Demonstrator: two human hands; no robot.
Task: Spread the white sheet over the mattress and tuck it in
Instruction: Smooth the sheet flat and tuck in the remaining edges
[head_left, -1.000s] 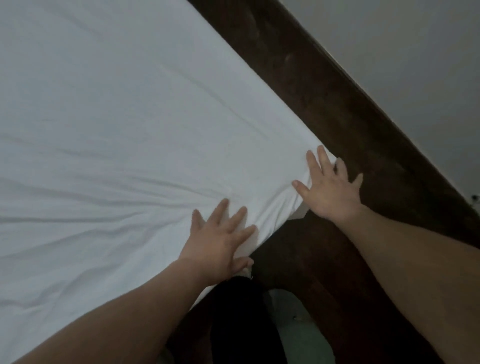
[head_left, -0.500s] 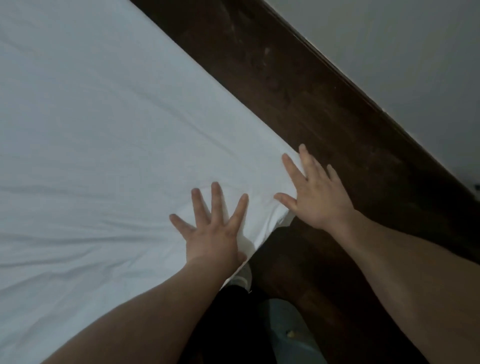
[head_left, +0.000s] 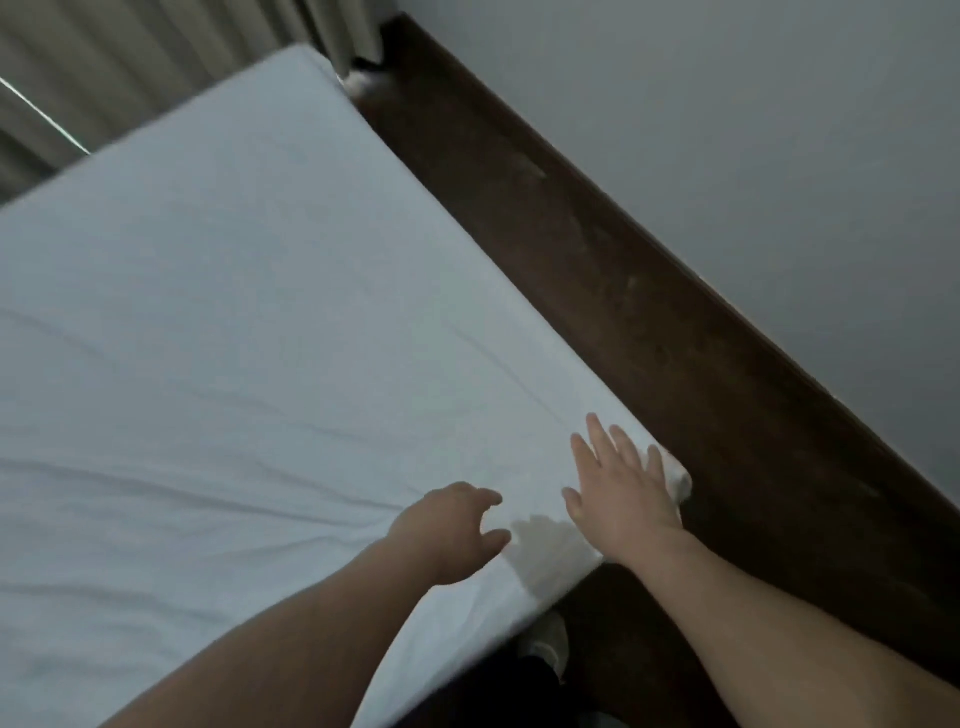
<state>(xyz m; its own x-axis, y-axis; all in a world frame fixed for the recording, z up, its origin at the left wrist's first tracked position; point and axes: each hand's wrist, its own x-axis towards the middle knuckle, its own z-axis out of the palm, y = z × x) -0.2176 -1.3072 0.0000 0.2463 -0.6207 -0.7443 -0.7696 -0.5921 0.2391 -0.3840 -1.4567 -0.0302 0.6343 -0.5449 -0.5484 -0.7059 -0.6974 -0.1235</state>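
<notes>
Sheet (head_left: 249, 322) covers mattress, drawn over near corner. Right hand (head_left: 618, 493) lies flat at that corner, fingers (head_left: 597, 436) straight and spread, likely pinning fabric. Left hand (head_left: 452, 530) hovers just beside, fingers loosely curled, holding nothing, likely readying next smoothing stroke toward creases.

Head camera looks steeply down, close over the bed corner (head_left: 670, 478)

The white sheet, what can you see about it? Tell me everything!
The white sheet looks like soft cloth. It covers the whole mattress top and wraps over the edges, mostly flat with long creases running toward the near corner. The right hand lies flat on that corner. The left hand is beside it with fingers loosely curled.
</notes>
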